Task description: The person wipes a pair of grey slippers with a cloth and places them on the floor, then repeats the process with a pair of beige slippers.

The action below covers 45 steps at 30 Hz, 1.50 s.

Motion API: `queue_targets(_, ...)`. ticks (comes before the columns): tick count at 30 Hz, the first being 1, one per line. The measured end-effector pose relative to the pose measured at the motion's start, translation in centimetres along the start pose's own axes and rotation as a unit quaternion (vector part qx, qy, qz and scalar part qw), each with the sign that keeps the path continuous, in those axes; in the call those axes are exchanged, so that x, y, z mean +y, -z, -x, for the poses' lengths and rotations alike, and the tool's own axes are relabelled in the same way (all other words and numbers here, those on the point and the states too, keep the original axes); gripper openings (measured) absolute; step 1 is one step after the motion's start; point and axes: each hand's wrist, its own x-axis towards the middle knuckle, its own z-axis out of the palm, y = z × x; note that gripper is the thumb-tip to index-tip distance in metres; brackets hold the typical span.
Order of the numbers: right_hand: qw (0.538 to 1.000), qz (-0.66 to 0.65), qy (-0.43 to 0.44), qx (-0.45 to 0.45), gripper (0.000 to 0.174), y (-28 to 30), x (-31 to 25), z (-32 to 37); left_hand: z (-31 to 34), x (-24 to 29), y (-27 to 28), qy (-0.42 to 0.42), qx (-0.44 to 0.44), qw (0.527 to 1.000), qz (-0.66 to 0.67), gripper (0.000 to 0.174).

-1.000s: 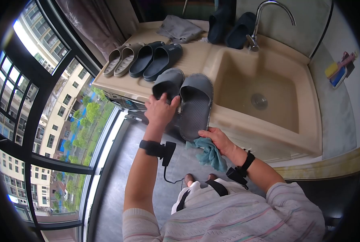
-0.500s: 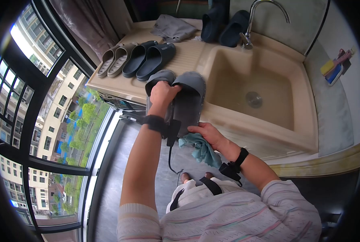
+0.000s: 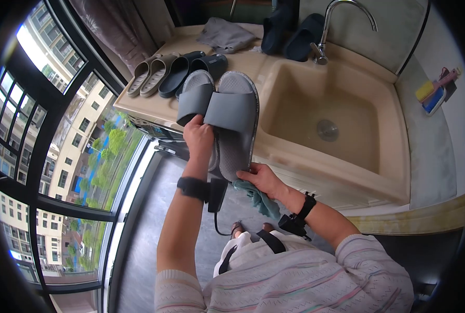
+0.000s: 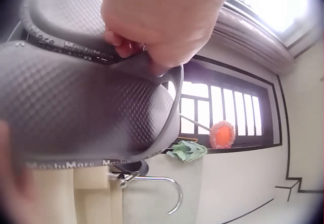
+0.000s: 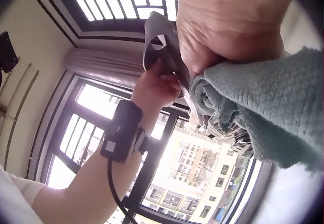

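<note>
A pair of grey open-toed slippers is held up over the front edge of the counter, soles down and toes pointing away. My left hand grips them where the straps of the left slipper and the right slipper meet. In the left wrist view, its fingers curl at the strap edges above the textured insole. My right hand pinches the right slipper's heel, thumb on top. A teal cloth is bunched in that same hand and hangs below it.
Beige clogs and dark blue slippers stand on the counter behind the grey pair. A grey cloth and another dark pair lie farther back. The sink with its faucet is at the right; brushes hang on the wall.
The grey slippers have tipped so their straps and toe ends now show from above. My left hand has moved from inside the left slipper to the straps. My right hand stays at the heel.
</note>
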Motion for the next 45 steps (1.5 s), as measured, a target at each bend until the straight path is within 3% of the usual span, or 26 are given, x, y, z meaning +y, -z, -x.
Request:
queue_targets(4, 0.999, 0.051, 0.017, 0.005, 0.029, -0.1, 1.6, -0.7, 3.9, 2.8, 1.6, 0.038, 0.016, 0.972, 0.232, 0.005)
queue_targets(6, 0.998, 0.065, 0.011, -0.001, 0.028, -0.3, 1.7, -0.7, 4.7, 2.0, 2.1, 0.048, 0.027, 0.967, 0.249, 0.006)
queue_targets(9, 0.998, 0.068, 0.013, -0.013, 0.024, -0.9, 2.4, -0.9, 5.7, 1.1, 2.9, -0.023, 0.085, 0.971, 0.22, 0.01)
queue_targets(16, 0.998, 0.04, 0.027, -0.047, 0.02, -3.6, 2.8, -1.2, 7.7, 0.6, 6.0, 0.035, 0.112, 0.918, 0.378, 0.017)
queue_targets(20, 0.992, 0.11, -0.018, -0.061, 0.021, -5.9, 2.3, -1.1, 7.3, -2.3, 8.0, 0.046, 0.144, 0.919, 0.364, 0.015)
queue_targets(22, 0.99, 0.135, 0.001, -0.046, 0.018, -7.6, 2.2, -1.2, 6.7, -4.1, 9.3, 0.041, 0.164, 0.927, 0.335, 0.013)
queue_targets(24, 0.989, 0.136, -0.007, -0.053, 0.017, -9.5, 2.8, -1.8, 6.4, -5.8, 11.2, 0.058, 0.177, 0.919, 0.349, 0.01)
queue_targets(26, 0.994, 0.093, -0.028, -0.057, 0.016, -11.8, 3.5, -2.3, 5.9, -7.9, 13.5, 0.048, 0.191, 0.942, 0.272, 0.009)
queue_targets(28, 0.994, 0.082, -0.028, -0.074, 0.016, -14.6, 3.9, -2.9, 5.8, -8.5, 16.4, 0.069, 0.206, 0.927, 0.307, 0.009)
queue_targets(31, 0.989, 0.112, -0.036, -0.094, 0.016, -18.9, 5.0, -4.1, 5.2, -11.2, 20.8, 0.083, 0.23, 0.935, 0.257, 0.009)
queue_targets(34, 0.982, 0.137, -0.079, -0.107, 0.019, -22.9, 5.9, -5.1, 5.0, -13.2, 24.6, 0.058, 0.264, 0.928, 0.258, 0.01)
queue_targets(36, 0.983, 0.108, -0.086, -0.119, 0.018, -25.7, 6.2, -5.4, 5.1, -14.6, 27.5, 0.136, 0.25, 0.907, 0.31, 0.015)
queue_targets(40, 0.967, 0.141, -0.126, -0.17, 0.018, -30.0, 7.3, -6.5, 5.5, -17.8, 32.3, 0.118, 0.308, 0.907, 0.263, 0.011)
queue_targets(42, 0.962, 0.139, -0.125, -0.199, 0.017, -31.9, 8.9, -7.5, 5.9, -18.5, 34.4, 0.147, 0.308, 0.883, 0.321, 0.012)
queue_targets(45, 0.96, 0.144, -0.131, -0.201, 0.018, -34.8, 11.0, -9.0, 6.0, -21.8, 36.5, 0.149, 0.343, 0.89, 0.261, 0.014)
